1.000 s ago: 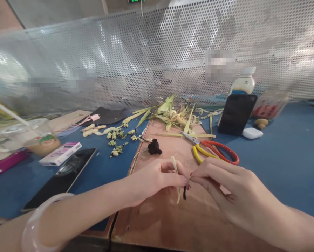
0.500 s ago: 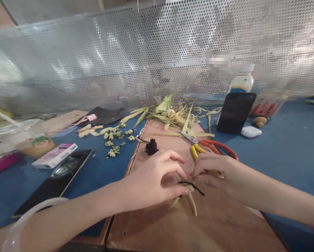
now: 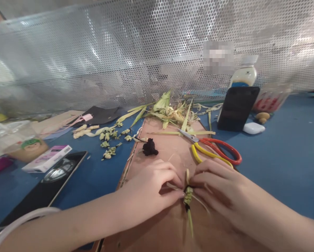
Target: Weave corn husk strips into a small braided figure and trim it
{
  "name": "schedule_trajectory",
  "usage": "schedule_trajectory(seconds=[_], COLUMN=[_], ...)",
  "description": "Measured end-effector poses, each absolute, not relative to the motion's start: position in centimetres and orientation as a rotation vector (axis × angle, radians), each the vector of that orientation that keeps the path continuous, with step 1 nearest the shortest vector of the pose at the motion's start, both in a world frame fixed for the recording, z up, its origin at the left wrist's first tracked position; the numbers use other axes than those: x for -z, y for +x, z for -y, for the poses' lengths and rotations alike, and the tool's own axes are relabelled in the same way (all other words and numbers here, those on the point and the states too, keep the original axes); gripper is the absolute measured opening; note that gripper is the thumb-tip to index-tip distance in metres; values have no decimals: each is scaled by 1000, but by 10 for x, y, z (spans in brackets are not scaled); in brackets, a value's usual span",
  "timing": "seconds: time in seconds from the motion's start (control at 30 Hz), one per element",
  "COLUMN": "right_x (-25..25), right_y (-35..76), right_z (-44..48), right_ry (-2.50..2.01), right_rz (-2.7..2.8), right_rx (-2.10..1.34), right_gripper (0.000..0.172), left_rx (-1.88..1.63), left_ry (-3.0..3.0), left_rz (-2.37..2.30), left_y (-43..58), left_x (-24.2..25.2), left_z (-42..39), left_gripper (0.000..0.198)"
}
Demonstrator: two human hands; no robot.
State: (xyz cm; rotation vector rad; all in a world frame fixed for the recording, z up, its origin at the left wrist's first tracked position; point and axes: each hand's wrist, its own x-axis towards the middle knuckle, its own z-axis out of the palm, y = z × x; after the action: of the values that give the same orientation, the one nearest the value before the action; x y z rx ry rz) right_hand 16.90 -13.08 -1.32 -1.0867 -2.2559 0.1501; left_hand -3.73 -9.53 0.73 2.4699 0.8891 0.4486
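A small braided piece of green plant strip hangs between my hands over the brown board. Black thread circles it near both ends, and pale strip tails stick out above, below and to the sides. My left hand pinches its left side with thumb and fingertips. On the other side, my right hand pinches by the upper black thread. Scissors with red and yellow handles lie just beyond my right hand. A black clump of thread rests beyond my left hand.
Corn husks pile at the board's far end. Several small braided pieces lie to the left. A dark phone leans before a bottle; a white case sits beside it. Further left are another phone, a small box and a cup.
The braided piece has come into plain view, upright between my fingertips. My right hand has moved down and closer in, and the black thread end is no longer stretched out to the right.
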Motion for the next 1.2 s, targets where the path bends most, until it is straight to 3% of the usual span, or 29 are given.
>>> schedule_trajectory(seconds=[0.47,1.2], right_x=[13,20], right_y=[170,167], right_z=[118,120], right_ry=[-1032,-1041], right_rz=[2279,2297], right_rx=[-601,-508], right_gripper=[14,17], left_rx=[-451,-402], left_ry=[2355,2107], left_rz=[-918,-951], left_y=[-34,-31], left_x=[-3,-3], left_z=[93,88], left_gripper=[9,9])
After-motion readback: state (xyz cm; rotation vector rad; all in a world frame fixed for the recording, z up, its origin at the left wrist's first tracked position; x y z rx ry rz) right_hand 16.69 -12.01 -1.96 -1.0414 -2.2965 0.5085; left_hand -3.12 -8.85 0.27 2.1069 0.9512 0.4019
